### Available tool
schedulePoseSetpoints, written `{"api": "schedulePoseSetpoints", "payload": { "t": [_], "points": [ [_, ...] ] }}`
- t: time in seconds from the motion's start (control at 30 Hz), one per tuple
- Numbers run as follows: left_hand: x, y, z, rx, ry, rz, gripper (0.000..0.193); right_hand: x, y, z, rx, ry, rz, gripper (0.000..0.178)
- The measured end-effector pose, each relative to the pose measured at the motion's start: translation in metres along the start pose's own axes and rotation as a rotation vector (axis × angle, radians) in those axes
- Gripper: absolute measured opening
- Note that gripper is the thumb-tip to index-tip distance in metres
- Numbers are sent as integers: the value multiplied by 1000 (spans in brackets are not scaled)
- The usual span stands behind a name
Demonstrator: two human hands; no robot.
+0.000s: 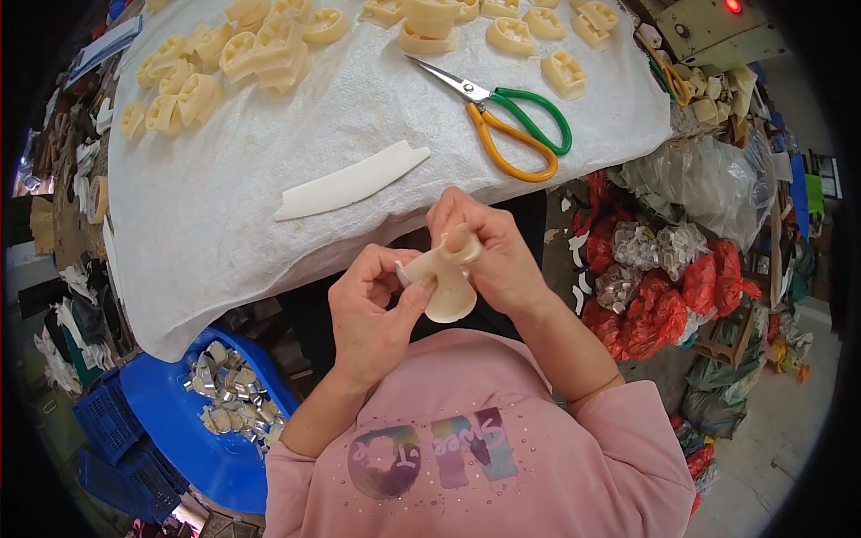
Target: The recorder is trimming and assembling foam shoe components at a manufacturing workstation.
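Note:
Both my hands grip a curved cream piece [448,294] just off the table's near edge. A thin flared flap of it hangs down, and its upper end curls over beside my right fingers. My left hand [372,296] pinches its left edge between thumb and fingers. My right hand [489,247] is closed around the upper right end; some fingertips are hidden. On the cloth ahead lies a white tapered strip [354,182]. Beyond it to the right, scissors [484,97] with one green and one orange handle lie with their blades nearly together.
A white woven sheet [242,215] covers the table. Several hollow, ribbed cream moulded pieces [269,54] sit along its far side. At lower left, a blue basin [170,439] holds shiny silver pieces [235,394]. Red plastic bags [659,309] crowd the floor at right.

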State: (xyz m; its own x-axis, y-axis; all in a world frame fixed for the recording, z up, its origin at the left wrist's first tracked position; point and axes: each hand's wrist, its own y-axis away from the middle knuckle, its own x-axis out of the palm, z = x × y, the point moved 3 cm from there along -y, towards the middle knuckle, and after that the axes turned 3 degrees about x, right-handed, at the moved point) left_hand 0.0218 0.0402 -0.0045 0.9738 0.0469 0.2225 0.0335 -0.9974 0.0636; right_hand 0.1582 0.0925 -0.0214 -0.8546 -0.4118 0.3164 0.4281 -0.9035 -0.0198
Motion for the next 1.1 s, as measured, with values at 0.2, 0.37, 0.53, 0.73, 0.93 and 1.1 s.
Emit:
{"api": "schedulePoseSetpoints", "payload": {
  "t": [0.2, 0.37, 0.53, 0.73, 0.93, 1.1],
  "points": [
    [-12, -6, -3, -18, -19, -31, 14, -11, 1, 10, 12, -211, -383, 26],
    [-11, -3, 1, -34, 15, -12, 15, -15, 10, 17, -17, 236, -93, 20],
    [-5, -1, 3, -64, -26, 35, 15, -3, 8, 23, -26, 502, -29, 10],
    [2, 1, 4, -37, -126, 42, 13, 3, 10, 15, -119, 731, -163, 8],
    [-3, -3, 4, -55, -145, 3, 12, -4, 10, 1, 233, 6, -25, 29],
    [-12, -4, 4, -55, -73, -7, 14, -26, 13, 4, 123, 28, -219, 36]
  ]
}}
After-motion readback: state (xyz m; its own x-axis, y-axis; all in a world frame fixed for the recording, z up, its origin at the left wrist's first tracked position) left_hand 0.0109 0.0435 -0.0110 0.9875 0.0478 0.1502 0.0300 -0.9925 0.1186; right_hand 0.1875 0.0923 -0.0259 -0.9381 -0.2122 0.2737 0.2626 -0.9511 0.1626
